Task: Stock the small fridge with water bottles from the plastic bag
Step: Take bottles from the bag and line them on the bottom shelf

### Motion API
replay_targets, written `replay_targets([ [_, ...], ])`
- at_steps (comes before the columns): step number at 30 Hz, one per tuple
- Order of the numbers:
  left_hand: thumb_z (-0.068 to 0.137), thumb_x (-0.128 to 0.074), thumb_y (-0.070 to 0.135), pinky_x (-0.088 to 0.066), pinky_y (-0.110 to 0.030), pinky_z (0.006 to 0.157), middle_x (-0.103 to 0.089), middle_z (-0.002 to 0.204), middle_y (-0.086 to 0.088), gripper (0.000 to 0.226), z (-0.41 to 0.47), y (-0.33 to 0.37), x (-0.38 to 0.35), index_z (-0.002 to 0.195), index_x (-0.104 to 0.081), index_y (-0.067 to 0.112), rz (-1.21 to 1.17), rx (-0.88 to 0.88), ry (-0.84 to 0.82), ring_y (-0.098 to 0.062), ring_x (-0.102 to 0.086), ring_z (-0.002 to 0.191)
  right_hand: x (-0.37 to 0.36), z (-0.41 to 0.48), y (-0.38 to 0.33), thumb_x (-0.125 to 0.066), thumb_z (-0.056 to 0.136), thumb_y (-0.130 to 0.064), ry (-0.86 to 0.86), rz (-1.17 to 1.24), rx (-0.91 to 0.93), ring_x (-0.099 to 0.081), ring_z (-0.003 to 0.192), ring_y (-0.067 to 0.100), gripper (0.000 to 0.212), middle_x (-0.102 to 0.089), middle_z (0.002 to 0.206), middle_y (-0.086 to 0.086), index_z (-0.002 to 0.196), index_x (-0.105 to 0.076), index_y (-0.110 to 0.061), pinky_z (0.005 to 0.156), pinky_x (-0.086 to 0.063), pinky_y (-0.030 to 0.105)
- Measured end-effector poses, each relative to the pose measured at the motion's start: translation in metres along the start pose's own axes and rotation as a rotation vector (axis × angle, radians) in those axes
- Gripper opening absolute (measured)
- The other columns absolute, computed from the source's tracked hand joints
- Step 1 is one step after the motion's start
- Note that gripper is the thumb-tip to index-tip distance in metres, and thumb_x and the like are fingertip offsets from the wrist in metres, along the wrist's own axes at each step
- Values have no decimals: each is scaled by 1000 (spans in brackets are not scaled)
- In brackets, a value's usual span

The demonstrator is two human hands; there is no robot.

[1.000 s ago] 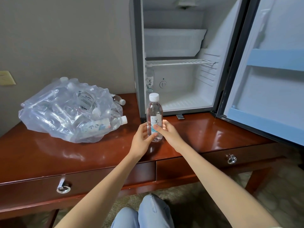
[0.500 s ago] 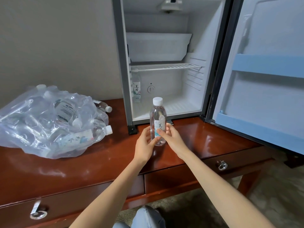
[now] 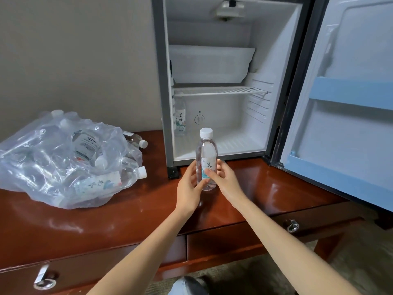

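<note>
Both hands, left hand (image 3: pixel 190 184) and right hand (image 3: pixel 225 181), hold the water bottle (image 3: pixel 206 159) upright, cap up, just in front of the fridge (image 3: pixel 276 86) opening; straight ahead goes in.

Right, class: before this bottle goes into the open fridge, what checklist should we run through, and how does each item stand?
1. White cap seated on the clear plastic water bottle: ok.
2. Grip: left hand and right hand both hold the bottle's lower half: ok.
3. Bottle upright: ok.
4. White fridge door swung clear of the opening: ok.
5. Free floor in the small fridge beside the labelled bottle standing at its left wall: ok.
6. Height clears the white wire shelf: cannot tell.
</note>
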State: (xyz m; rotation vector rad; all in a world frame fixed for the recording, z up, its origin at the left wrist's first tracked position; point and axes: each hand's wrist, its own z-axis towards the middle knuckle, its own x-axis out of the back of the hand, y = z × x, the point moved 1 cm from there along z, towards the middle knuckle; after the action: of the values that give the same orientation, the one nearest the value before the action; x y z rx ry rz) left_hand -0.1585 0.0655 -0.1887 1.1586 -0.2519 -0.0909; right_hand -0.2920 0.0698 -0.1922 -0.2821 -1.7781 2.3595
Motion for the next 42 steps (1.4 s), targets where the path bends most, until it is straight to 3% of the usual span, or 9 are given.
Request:
replay_targets([
  [7,89,-66,10,-51,-43,97,-63,127,-4,65,55,9,5,147,-36,16,-45,-29,16,-16,-62,114,-8,54,-22,-71,86,-18,-26,-49,95,-71,89,18,24,-73,100,6,107,-58,-16,75,-56,27],
  [14,90,-64,9,-44,-42,106,-53,141,0,64,98,0,12,147,-37,20,37,-55,8,-16,-52,127,-16,96,-16,-67,89,-18,-34,-38,94,-68,98,31,25,-70,107,15,112,-55,-14,86,-54,43],
  [18,91,-64,13,-41,-41,108,-50,143,-3,65,107,-10,8,148,-34,18,14,-16,20,-17,-49,130,-17,106,-7,-66,90,-22,-6,-62,90,-68,93,19,31,-70,103,6,117,-56,-11,82,-55,35],
  [23,91,-64,17,-42,-17,102,-53,139,6,59,119,-15,3,145,-40,21,38,-28,49,3,-52,120,-18,119,2,-63,92,-23,8,-73,92,-66,93,12,34,-69,103,-2,124,-56,-11,83,-53,25],
  [28,91,-64,18,-44,-39,106,-54,139,-5,61,143,-18,5,146,-38,15,136,7,-7,-18,-53,126,-15,138,13,-63,92,-25,27,-136,102,-66,97,22,32,-69,104,1,122,-57,-15,92,-53,41],
  [32,93,-62,29,-45,-34,103,-57,136,-4,63,154,-23,-4,148,-34,19,288,44,98,-18,-55,123,-12,158,13,-65,90,-25,-1,-160,98,-67,101,21,23,-70,107,0,112,-59,-23,92,-53,41],
  [35,95,-59,28,-36,-34,111,-48,145,-3,60,167,-27,-12,148,-35,17,231,122,121,-18,-41,136,-10,175,14,-64,90,-25,-1,-183,92,-64,106,22,26,-68,110,-1,115,-58,-23,91,-53,37],
  [40,95,-59,26,-38,-39,110,-52,141,-3,50,193,-35,-13,142,-44,18,217,146,146,-20,-45,134,-12,200,17,-62,92,-22,-5,-189,107,-65,100,19,24,-68,106,0,115,-59,-17,83,-53,26],
  [42,94,-59,29,-38,-39,110,-51,142,-2,51,202,-40,-14,142,-44,20,185,191,163,-19,-46,132,-13,209,21,-62,92,-22,-1,-178,101,-65,102,21,28,-68,110,5,119,-59,-15,84,-54,31],
])
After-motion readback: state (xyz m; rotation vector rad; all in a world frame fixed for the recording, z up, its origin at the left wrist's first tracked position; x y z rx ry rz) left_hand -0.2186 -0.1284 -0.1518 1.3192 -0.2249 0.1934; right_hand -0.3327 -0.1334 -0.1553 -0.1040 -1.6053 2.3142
